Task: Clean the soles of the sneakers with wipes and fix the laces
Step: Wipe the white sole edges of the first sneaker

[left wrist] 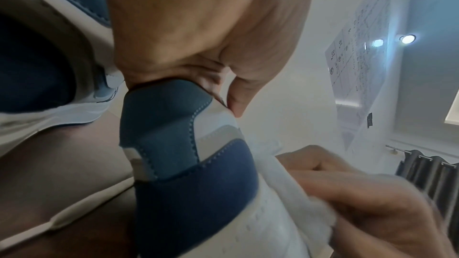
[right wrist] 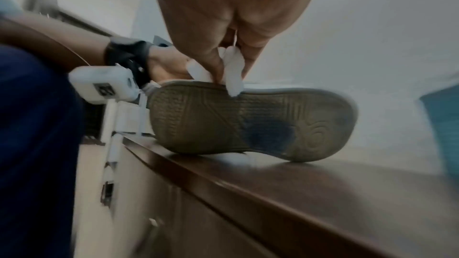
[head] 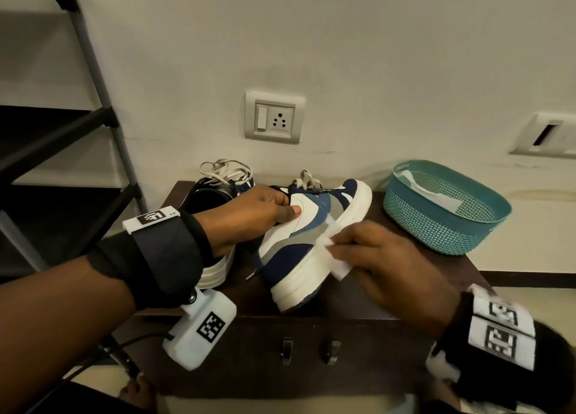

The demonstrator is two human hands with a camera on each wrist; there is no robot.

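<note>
Your right hand, nearest the lens, has its fingers curled round a folded white wipe, pressing it on the white rubber sidewall of the blue, white and grey sneaker. Your left hand grips that sneaker at the collar, thumb flat on the white side panel. The shoe is tipped on its side, its heel end near the front edge of the dark brown wooden cabinet, toe toward the wall.

The second sneaker stands just beside it on the left, its cream laces loose. A teal perforated plastic basket sits to the right, apart from the shoe, with open cabinet top between them.

Only the right wrist view shows the ribbed, grimy tan outsole with a dark blue patch. The left wrist view shows the stitched heel panels.
</note>
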